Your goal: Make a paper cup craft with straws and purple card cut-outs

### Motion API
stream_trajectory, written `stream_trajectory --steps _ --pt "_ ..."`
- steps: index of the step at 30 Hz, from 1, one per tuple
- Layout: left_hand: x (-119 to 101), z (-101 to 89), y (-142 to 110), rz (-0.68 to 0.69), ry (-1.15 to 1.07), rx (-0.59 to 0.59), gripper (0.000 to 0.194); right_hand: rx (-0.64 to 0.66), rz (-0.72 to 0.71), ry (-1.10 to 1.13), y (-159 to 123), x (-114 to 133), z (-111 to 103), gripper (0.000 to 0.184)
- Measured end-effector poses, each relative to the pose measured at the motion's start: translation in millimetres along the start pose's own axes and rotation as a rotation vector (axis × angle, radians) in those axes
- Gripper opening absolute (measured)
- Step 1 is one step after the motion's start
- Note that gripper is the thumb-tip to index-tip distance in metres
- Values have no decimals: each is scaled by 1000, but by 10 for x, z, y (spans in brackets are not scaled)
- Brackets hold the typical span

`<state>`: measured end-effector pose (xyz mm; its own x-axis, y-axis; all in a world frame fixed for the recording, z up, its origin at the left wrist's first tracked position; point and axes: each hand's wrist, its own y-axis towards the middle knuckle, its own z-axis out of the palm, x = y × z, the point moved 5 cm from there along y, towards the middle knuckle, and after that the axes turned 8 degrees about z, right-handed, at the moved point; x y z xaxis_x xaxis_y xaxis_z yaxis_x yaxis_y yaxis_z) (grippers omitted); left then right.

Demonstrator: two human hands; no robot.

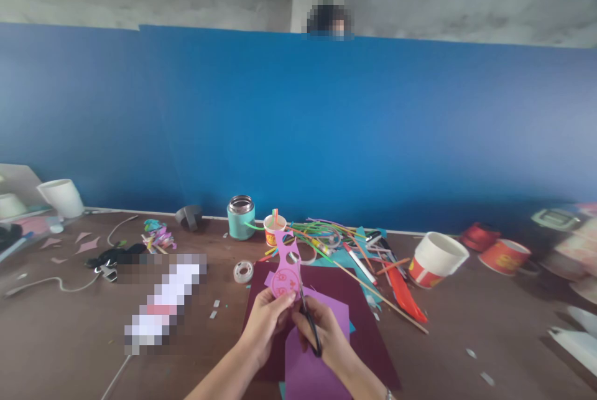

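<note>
My left hand [268, 319] is closed on a strip of pink paper [288, 255] that has a drawn circle with red marks near its lower end and curved cut-outs above. In my right hand [324, 325] is a pair of scissors [310, 318] with black handles, fingers wrapped round them. The blades point up and away from me, along the right edge of the drawn circle; whether they are parted is hard to make out. Under both hands lie purple paper [310, 366] and a dark maroon sheet [368, 344].
Behind the hands stand a teal jar [241, 218] and a small paper cup [275, 229]. A tape roll [243, 272] lies left of the maroon sheet. Colourful pipe cleaners [321, 235], a red marker [360, 264] and stacked paper cups [436, 260] are rightward. A blue partition [326, 126] closes the back.
</note>
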<state>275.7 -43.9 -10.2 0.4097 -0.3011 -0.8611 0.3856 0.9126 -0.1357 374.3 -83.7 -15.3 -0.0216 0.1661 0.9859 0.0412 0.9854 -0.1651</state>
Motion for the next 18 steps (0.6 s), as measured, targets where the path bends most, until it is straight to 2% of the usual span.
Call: stream_trajectory --steps 18 --pt "-9 26 -18 -22 -18 4 37 -52 31 25 -14 22 50 46"
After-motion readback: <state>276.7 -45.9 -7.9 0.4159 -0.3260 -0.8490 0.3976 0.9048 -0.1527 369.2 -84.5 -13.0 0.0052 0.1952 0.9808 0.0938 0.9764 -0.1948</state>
